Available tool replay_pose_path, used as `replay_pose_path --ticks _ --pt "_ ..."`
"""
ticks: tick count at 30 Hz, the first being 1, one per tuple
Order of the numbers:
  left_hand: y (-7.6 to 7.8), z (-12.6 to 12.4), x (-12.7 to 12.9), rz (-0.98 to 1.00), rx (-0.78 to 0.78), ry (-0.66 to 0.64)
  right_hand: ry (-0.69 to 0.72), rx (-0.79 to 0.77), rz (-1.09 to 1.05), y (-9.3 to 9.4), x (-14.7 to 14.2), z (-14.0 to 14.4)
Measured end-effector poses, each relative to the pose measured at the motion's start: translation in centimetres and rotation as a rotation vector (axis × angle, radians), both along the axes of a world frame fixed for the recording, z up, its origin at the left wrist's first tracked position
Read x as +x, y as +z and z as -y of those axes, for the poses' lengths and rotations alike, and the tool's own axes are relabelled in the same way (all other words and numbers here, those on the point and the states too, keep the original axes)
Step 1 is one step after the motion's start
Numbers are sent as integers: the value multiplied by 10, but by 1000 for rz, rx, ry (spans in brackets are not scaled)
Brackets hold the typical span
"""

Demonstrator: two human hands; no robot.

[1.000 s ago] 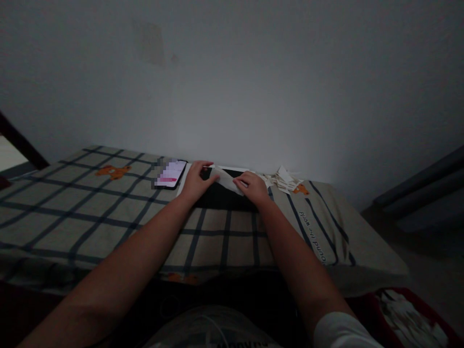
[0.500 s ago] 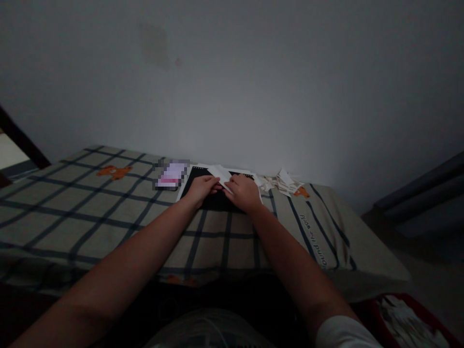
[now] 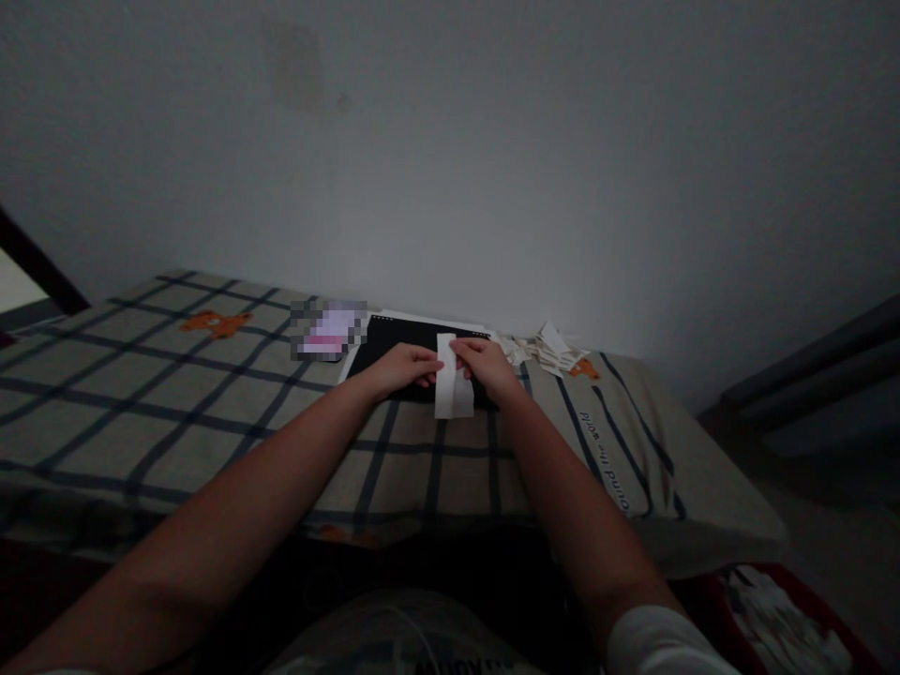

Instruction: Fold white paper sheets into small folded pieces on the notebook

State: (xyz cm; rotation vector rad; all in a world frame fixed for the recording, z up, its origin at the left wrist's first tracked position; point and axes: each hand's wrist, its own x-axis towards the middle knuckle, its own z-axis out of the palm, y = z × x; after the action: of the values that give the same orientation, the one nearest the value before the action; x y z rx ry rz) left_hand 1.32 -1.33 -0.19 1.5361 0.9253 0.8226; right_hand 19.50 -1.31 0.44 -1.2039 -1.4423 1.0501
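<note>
A folded strip of white paper (image 3: 445, 389) is held upright between my two hands, over a black sheet or pad (image 3: 380, 347) with small holes along its far edge. My left hand (image 3: 406, 367) pinches the strip's left edge between thumb and fingers. On the other side, my right hand (image 3: 487, 364) pinches its right edge, near the top. A wider flap of the paper shows at the lower right of the strip. White sheets stick out from under the black one.
Left of the black sheet lies a blurred-out phone-like object (image 3: 329, 330). Several folded white paper pieces (image 3: 555, 349) are heaped at the right. A checked cloth (image 3: 232, 412) covers the table, against a wall (image 3: 450, 169). A red container (image 3: 780, 609) with white pieces stands lower right.
The white paper has turned from lying slanted on the black sheet to upright, facing me, and now shows a fold. Both hands have shifted to its sides. The view has tilted slightly.
</note>
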Motion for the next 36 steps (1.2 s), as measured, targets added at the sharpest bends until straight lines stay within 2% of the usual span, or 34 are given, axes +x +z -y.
replay_pose_path --ticks 6,15,29,36 --pt "-4 -3 0 -13 -7 -26 38 -22 -46 -2 1 1" --pt "-2 -3 1 114 -25 146 83 -44 -92 -4 -1 1" --pt "-3 -3 1 168 -77 131 89 -80 -158 -5 -3 1" --pt "-5 -6 0 128 -115 122 69 -57 -150 -5 -4 1"
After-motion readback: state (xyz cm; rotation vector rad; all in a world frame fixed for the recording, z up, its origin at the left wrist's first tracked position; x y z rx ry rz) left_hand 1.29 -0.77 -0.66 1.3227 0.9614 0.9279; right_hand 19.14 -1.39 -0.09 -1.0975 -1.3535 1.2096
